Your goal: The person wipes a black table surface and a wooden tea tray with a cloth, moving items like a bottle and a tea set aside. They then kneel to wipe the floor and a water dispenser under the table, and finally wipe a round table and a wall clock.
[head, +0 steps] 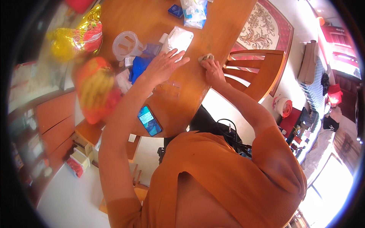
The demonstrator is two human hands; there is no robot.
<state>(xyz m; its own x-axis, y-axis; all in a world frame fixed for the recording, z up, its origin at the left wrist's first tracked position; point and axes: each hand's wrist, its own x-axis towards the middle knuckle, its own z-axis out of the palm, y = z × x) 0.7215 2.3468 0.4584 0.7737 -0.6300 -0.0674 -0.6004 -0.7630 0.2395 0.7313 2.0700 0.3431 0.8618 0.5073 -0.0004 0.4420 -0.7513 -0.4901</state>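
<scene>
My right hand grips a crumpled cloth and presses it on the wooden table near its right edge. My left hand is spread over a white soft pack, fingers apart; whether it touches the pack I cannot tell. Beside that wrist lies a blue item, partly hidden by the arm. A clear plastic basket with slots stands tilted further left. Nearer to me a smartphone rests on the table with its screen lit.
A wooden chair stands against the table's right side. At the left are a bunch of bananas in a red bag and a shiny yellow package. A tissue pack and a small blue box sit at the far end.
</scene>
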